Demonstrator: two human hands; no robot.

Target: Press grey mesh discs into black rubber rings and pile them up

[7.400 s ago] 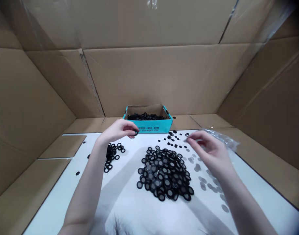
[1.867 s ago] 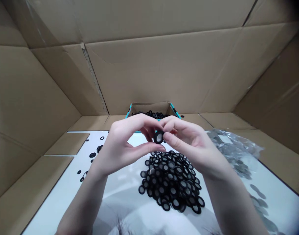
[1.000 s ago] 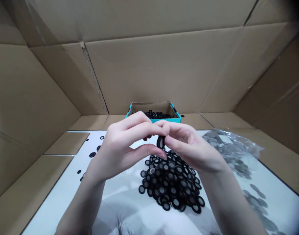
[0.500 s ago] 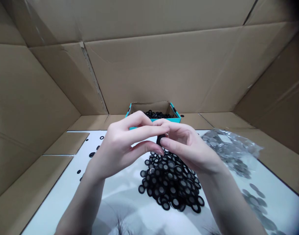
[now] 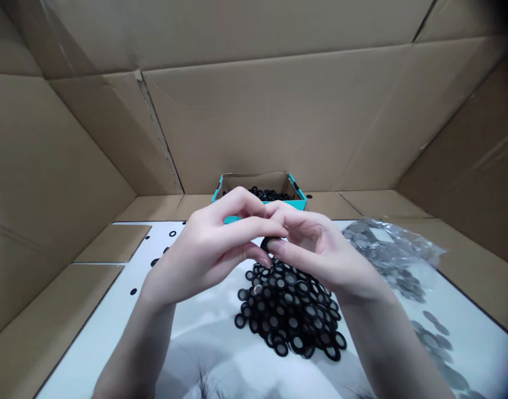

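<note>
Between the fingertips of both hands, above the pile, is a small black ring [image 5: 265, 244], tilted and partly hidden. My right hand [image 5: 320, 249] pinches it, the thumb lying on its near side. My left hand [image 5: 212, 244] curves around from the other side, its fingertips closed in against the ring. Whether a grey disc sits inside this ring I cannot tell. Below the hands a heap of black rings with grey discs in their centres [image 5: 291, 316] lies on the white table [image 5: 204, 332].
A teal-edged box [image 5: 300, 204] of black rings stands at the back. To the right lies a clear plastic bag [image 5: 403, 249] of grey discs, with loose grey discs [image 5: 432, 338] nearer. Several black rings [image 5: 173, 234] are scattered at left. Cardboard walls [image 5: 278, 122] surround the table.
The held ring has shifted slightly left and down between the fingertips, and my right thumb has moved with it. The left fingers have bent a little. The heap looks the same.
</note>
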